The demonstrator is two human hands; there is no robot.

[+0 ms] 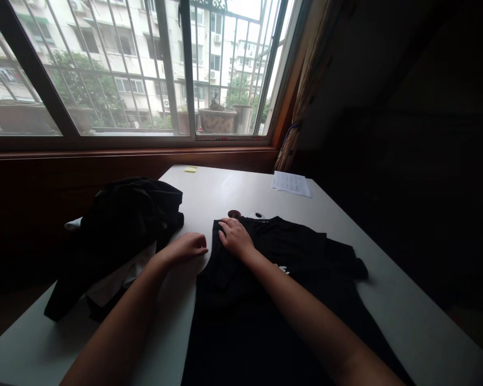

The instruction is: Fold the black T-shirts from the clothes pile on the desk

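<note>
Right hand [236, 237] palm-down on white-printed black fabric T-shirt [247, 308]; grip apart, resting flat. Left hand [190, 245] just beside the shirt, fingers curled, grip slightly apart.

Ahead of the left hand [190, 244], the counter [219, 187] gives open room as far as the yellow paper [190, 169]. To this hand's left, a pile of dark clothes [124, 225] closes the way. Just beyond the right hand [235, 237], a brown round thing [234, 214] and a white round thing [258, 216] are obstacles. Far right of both hands, past the black shirt [241, 321], the counter is free.
</note>
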